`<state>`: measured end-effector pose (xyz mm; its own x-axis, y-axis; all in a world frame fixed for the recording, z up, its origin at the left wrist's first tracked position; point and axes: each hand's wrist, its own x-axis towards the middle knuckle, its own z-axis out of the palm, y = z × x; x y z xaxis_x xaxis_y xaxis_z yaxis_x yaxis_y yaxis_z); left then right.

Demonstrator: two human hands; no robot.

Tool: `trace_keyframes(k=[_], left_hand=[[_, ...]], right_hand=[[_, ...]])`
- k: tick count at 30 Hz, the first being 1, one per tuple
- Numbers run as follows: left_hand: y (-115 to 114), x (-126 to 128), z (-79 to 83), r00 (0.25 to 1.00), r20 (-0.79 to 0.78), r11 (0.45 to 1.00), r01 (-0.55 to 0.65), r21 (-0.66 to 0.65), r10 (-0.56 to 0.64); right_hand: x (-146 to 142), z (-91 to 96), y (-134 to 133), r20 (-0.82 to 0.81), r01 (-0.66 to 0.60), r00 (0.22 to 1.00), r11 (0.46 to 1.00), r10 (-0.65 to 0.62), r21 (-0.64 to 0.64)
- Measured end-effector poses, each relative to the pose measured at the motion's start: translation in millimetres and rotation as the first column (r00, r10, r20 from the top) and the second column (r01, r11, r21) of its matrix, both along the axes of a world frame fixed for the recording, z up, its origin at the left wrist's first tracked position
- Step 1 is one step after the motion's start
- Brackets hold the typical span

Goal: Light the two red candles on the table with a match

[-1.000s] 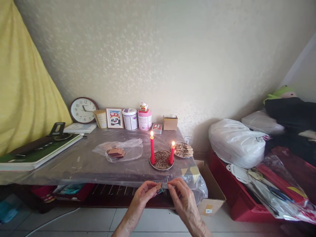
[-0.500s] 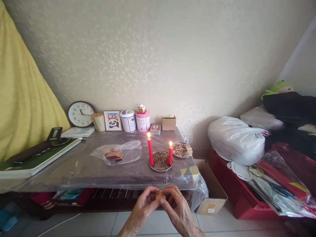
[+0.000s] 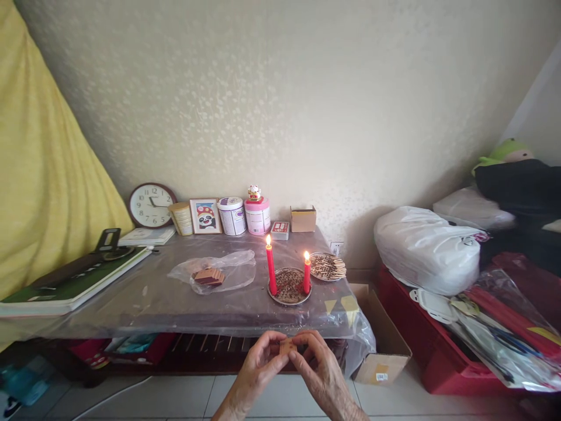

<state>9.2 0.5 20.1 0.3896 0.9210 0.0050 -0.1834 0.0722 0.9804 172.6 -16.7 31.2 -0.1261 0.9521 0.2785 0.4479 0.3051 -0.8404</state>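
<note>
In front of the table's near edge, my left hand (image 3: 266,362) and my right hand (image 3: 316,363) meet at their fingertips. Both are closed on a small tan-brown flat piece (image 3: 287,346), held between thumbs and forefingers and partly covered by them. Beyond them, a metal plate (image 3: 289,302) with dark bits bears two lit red candles, the tall one (image 3: 272,269) on the left and the shorter one (image 3: 307,277) on the right. Wooden matchsticks (image 3: 335,268) lie on a second plate behind. Several brown flat pieces (image 3: 209,276) rest in a clear plastic bag (image 3: 239,270).
The low table (image 3: 144,292) is wrapped in plastic film. Along the wall stand a clock (image 3: 153,206), a framed panda picture (image 3: 205,216), tubs (image 3: 232,217) and a small cardboard box (image 3: 303,220). A carton (image 3: 383,365) and a red bin (image 3: 447,374) stand right.
The view has turned slightly left, so the scene sits a little farther right. Both hands keep the small piece at about the same spot, with only slight finger movement.
</note>
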Motion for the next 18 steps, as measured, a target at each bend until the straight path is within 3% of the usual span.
trace_keyframes(k=[8,18], left_hand=[[3.0,-1.9,-6.2,1.000,0.001,1.000,0.001,0.011,-0.001],[2.7,-3.8,-2.9,1.000,-0.005,0.999,-0.014,0.030,0.014]], right_hand=[[-0.5,-0.8,2.8,0.003,-0.009,1.000,1.000,0.009,-0.027],[0.3,-2.2,3.5,0.027,0.000,1.000,0.997,0.002,-0.082]])
